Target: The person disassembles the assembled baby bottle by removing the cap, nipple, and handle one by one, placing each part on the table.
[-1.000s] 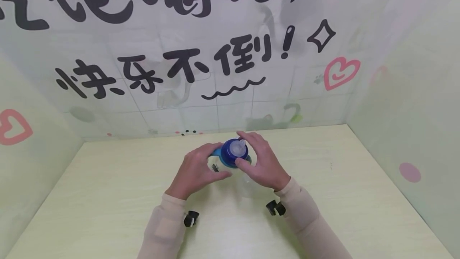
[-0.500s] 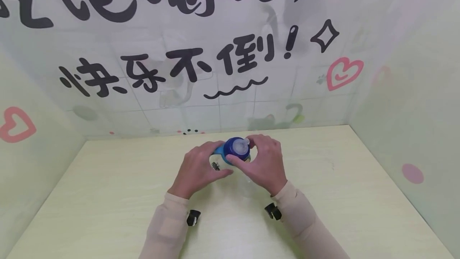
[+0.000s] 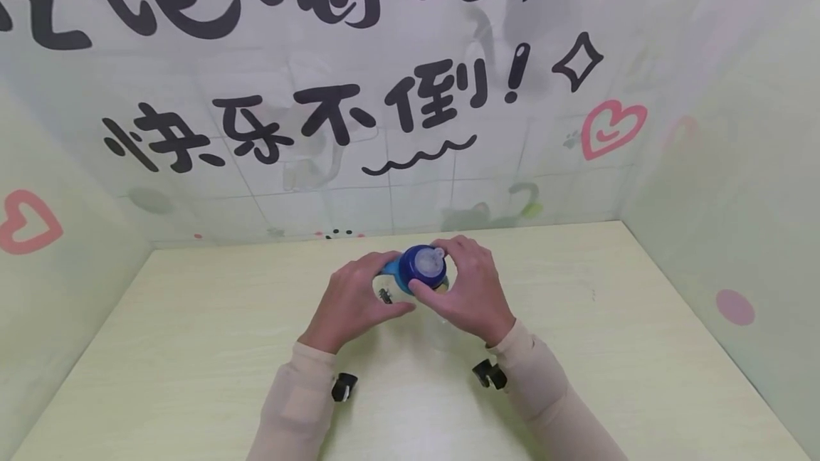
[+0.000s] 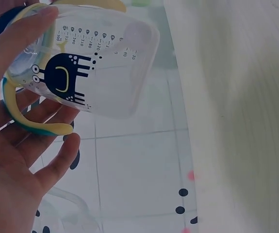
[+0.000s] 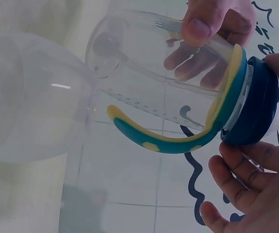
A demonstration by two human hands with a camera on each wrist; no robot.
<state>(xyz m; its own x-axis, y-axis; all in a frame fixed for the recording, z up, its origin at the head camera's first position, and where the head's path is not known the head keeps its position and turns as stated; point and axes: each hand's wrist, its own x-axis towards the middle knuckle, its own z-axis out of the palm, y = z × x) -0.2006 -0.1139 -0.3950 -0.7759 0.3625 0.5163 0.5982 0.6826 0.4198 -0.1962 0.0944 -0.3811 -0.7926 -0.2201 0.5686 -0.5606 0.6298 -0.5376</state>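
A clear baby bottle [image 4: 107, 77] is held up over the table, its base tilted toward the camera in both wrist views. It has a dark blue screw collar [image 5: 256, 104], a clear nipple [image 3: 430, 262] and a yellow-and-teal two-handled ring [image 5: 171, 145]. My left hand [image 3: 351, 299] grips the bottle's body, thumb on its side and fingers behind the handle. The thumb and fingers of my right hand [image 3: 472, 292] pinch the collar from both sides. A measuring scale and a dark cartoon creature are printed on the body; a straw shows inside.
A clear domed cap [image 5: 32, 97] stands on the pale wood table [image 3: 192, 375], nearer the body than the bottle. Behind the table rises a printed wall [image 3: 333, 198], with side walls at left and right. A black wrist mount [image 3: 344, 387] sits by the left sleeve.
My right hand has turned around the collar, its thumb moving left and its fingers curling in, then easing slightly back. My left hand and the bottle have stayed almost in place.
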